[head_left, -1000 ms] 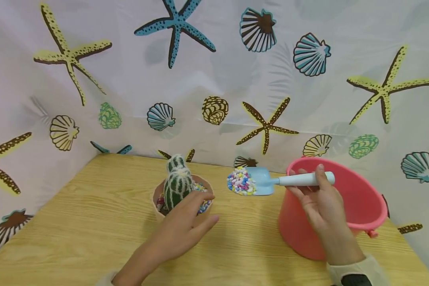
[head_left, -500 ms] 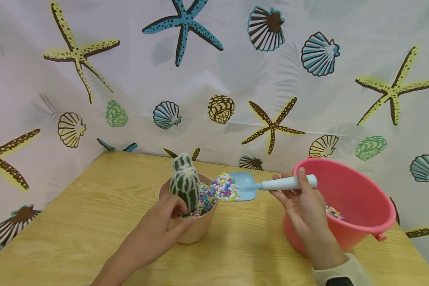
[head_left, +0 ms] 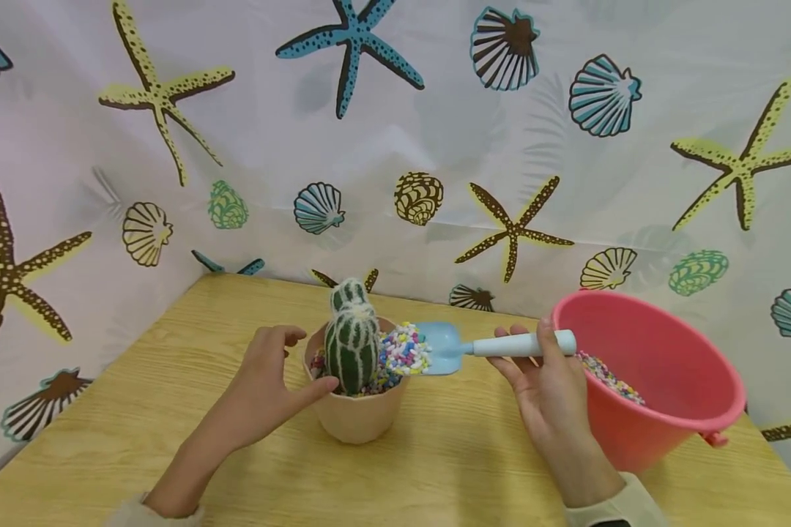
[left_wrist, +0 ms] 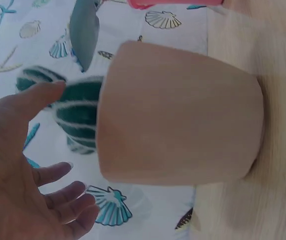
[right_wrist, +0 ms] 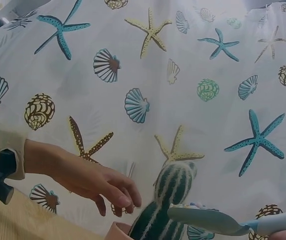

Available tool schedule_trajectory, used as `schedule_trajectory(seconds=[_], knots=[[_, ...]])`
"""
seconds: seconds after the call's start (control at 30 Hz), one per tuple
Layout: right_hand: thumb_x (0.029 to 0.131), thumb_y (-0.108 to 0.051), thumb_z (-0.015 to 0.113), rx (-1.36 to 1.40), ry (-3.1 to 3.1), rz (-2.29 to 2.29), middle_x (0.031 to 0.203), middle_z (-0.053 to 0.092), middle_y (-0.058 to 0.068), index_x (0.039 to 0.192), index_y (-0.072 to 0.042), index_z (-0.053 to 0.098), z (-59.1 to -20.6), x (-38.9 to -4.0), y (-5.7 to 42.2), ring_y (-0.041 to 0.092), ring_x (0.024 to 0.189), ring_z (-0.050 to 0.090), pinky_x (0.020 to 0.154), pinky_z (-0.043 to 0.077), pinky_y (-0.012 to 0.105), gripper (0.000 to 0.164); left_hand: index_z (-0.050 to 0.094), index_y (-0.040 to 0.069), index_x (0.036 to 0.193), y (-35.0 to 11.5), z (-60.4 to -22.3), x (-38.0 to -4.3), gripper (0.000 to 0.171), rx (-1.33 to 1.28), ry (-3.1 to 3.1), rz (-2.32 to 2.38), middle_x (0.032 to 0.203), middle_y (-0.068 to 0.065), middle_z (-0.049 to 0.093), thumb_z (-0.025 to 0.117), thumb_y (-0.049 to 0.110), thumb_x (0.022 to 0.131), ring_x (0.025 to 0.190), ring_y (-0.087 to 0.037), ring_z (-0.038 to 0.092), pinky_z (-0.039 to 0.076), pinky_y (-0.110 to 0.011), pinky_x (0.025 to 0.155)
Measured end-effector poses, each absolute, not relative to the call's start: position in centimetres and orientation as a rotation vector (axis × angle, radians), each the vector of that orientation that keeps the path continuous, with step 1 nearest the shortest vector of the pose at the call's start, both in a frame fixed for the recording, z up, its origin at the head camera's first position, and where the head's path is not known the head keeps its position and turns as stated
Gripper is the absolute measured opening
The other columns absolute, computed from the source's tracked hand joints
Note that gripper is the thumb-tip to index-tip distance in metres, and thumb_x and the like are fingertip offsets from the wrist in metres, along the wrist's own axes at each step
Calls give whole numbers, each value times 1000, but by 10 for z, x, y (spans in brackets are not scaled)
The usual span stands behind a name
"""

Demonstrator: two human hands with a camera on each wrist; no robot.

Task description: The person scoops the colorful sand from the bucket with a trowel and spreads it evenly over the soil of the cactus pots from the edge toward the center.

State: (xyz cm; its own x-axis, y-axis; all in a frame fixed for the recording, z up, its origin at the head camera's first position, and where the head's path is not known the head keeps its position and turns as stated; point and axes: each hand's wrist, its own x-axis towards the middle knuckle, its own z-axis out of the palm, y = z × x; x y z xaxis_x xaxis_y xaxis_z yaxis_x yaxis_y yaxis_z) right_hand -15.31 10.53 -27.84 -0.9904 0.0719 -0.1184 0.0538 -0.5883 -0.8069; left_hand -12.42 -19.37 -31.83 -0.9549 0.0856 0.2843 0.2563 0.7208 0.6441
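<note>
My right hand (head_left: 550, 395) grips the white handle of a small light-blue trowel (head_left: 443, 348). Colorful pebbles (head_left: 405, 350) lie heaped on its blade, which reaches over the right rim of a peach plant pot (head_left: 359, 419). In the pot stands a green cactus (head_left: 352, 351) with white fuzzy ribs, and more pebbles surround its base. To the left of the pot is my left hand (head_left: 257, 391), thumb and fingers spread apart and holding nothing. Its thumb tip is near the pot's front rim; in the left wrist view the thumb (left_wrist: 48, 95) overlaps the cactus.
A pink bucket (head_left: 639, 432) stands at the right of the wooden table (head_left: 435, 468), with pebbles inside along its left wall. Behind the table hangs a white cloth (head_left: 395, 146) printed with starfish and shells.
The trowel has moved left, from beside the bucket to over the pot's rim. My left hand has drawn back from the cactus to the pot's left, its fingers spreading. The head view has shifted slightly.
</note>
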Motion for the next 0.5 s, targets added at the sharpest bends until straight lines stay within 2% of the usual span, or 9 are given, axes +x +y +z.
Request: schedule_trajectory(seconds=[0.13, 0.3, 0.5], knots=[[98, -36, 46, -204, -1426, 2754, 101, 50, 4, 108, -15, 41, -283, -153, 102, 22, 107, 61, 91, 50, 43, 24, 34, -3, 138, -202, -324, -138, 81, -302, -2724, -1105, 135, -25, 35, 70, 44, 84, 123, -41, 37, 40, -59, 93], [99, -34, 45, -216, -1429, 2735, 96, 52, 4, 106, -12, 40, -289, -153, 99, 19, 101, 64, 89, 51, 43, 23, 23, 2, 147, -208, -333, -152, 96, -365, -2796, -1201, 148, -25, 24, 73, 49, 80, 136, -45, 25, 35, -64, 99], [98, -34, 47, -208, -1420, 2733, 92, 54, 2, 106, -12, 41, -293, -155, 100, 19, 98, 64, 89, 52, 43, 24, 12, 3, 152, -210, -342, -164, 110, -447, -2846, -1239, 154, -27, 15, 78, 46, 75, 139, -50, 19, 30, -67, 102]])
